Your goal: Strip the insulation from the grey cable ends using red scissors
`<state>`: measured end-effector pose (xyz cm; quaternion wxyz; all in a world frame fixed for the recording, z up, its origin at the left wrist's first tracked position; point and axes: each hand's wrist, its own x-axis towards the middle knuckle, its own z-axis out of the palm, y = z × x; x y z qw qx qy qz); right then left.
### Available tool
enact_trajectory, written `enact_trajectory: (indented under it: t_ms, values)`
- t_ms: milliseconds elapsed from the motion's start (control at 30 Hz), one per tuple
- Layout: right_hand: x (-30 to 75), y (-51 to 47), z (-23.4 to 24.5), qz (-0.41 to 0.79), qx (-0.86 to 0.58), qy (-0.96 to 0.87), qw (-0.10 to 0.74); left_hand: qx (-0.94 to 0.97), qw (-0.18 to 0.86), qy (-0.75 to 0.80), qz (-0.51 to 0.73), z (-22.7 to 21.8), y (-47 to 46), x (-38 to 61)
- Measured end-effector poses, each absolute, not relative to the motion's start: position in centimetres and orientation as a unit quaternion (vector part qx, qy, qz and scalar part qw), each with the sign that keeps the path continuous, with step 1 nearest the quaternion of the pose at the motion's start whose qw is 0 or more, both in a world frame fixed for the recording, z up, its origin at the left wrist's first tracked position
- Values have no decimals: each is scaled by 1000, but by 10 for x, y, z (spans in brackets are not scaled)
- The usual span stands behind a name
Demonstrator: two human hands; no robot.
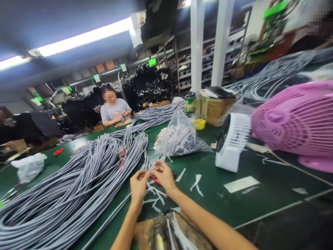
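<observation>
My left hand (138,185) and my right hand (163,175) meet over the green table (229,205), fingers pinched together on a thin white strip (151,170) held between them. Something red (156,180) shows just under my right hand. Loose white strips (156,194) lie scattered beneath both hands. A big heap of grey cables (78,184) lies just to the left of my left hand. A clear plastic bag of white strips (179,137) stands just beyond my hands.
A white fan (232,140) and a pink fan (296,118) stand to the right. A person in a grey shirt (114,111) sits across the table. A cardboard box (215,107), a white bag (28,166) and red scissors (58,151) rest farther off.
</observation>
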<state>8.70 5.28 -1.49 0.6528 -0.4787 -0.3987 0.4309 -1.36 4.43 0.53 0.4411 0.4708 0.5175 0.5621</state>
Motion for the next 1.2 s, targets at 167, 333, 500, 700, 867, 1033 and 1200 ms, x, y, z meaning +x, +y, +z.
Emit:
enact_trajectory:
  t_ms: [167,333,500,700,867,1033,1200]
  values:
    - [88,51,-10,394,-480,-429,656,454,486,520,536,5,47,-16]
    - [86,52,-11,393,-477,-431,657,466,495,538,499,5,47,-18]
    - [85,52,-13,382,-480,-434,660,481,482,543,492,7,47,-20]
    - [84,52,-15,364,-468,-444,672,506,453,542,495,12,46,-21]
    - [89,55,-15,364,-459,-431,686,550,408,535,496,13,45,-21]
    - [94,55,-13,403,-416,-423,697,565,373,532,509,9,49,-24]
    - [93,60,-20,493,-369,-420,666,552,406,535,495,3,49,-24]
